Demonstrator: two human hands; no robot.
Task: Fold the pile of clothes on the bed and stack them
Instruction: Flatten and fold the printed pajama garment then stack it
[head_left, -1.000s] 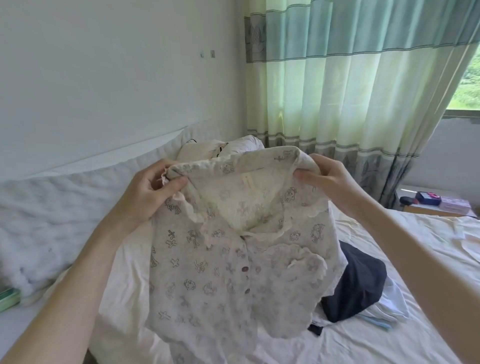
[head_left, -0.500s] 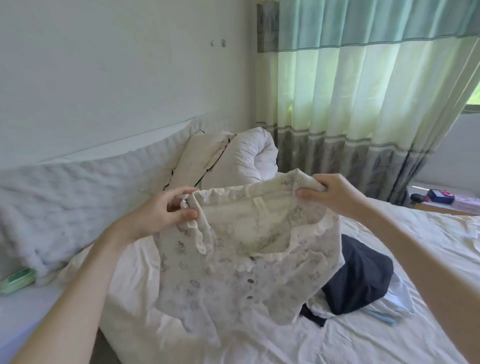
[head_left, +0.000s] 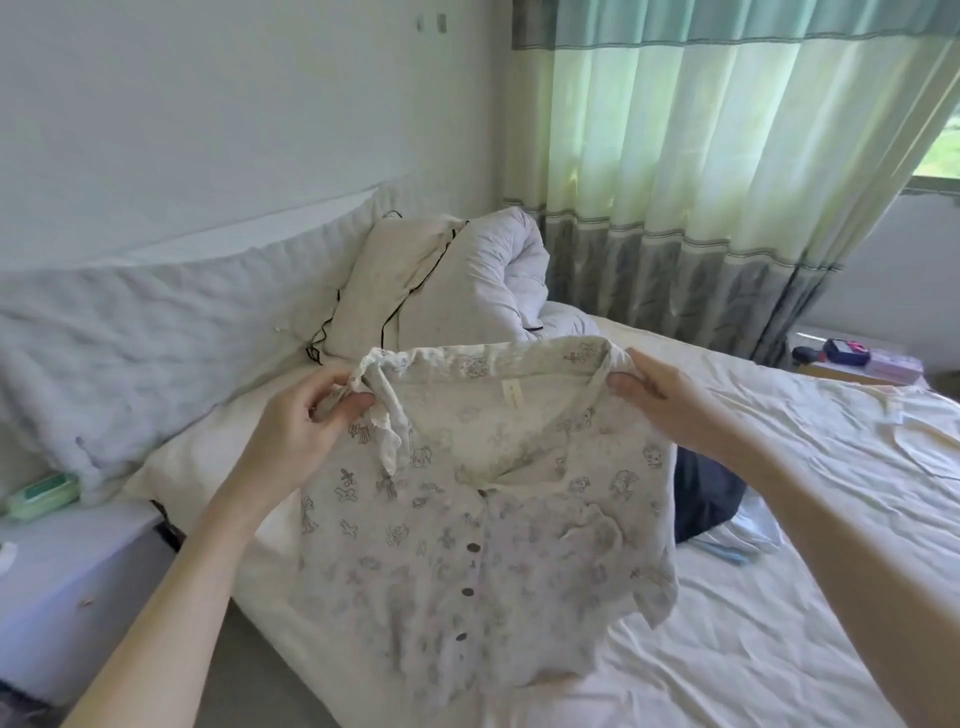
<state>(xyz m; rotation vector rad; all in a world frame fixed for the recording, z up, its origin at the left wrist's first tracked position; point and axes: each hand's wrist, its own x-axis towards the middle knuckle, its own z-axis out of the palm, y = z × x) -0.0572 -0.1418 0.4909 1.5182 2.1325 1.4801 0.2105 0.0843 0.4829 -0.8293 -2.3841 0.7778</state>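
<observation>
I lowered the printed blouse (head_left: 467, 519) toward the bed (head_left: 779, 623), left hand (head_left: 306, 431) and right hand (head_left: 670, 405) each pinching a shoulder. It hung buttons-forward, ready, I judged, for laying flat.

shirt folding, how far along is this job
Done: nothing looks folded or stacked in this view.

In hand: the left hand and right hand each pinch a shoulder of the printed shirt, held up open over the bed, not yet folded.

Left: fold this shirt, then the dark garment and the pale cloth beside it, and stack them all.
</observation>
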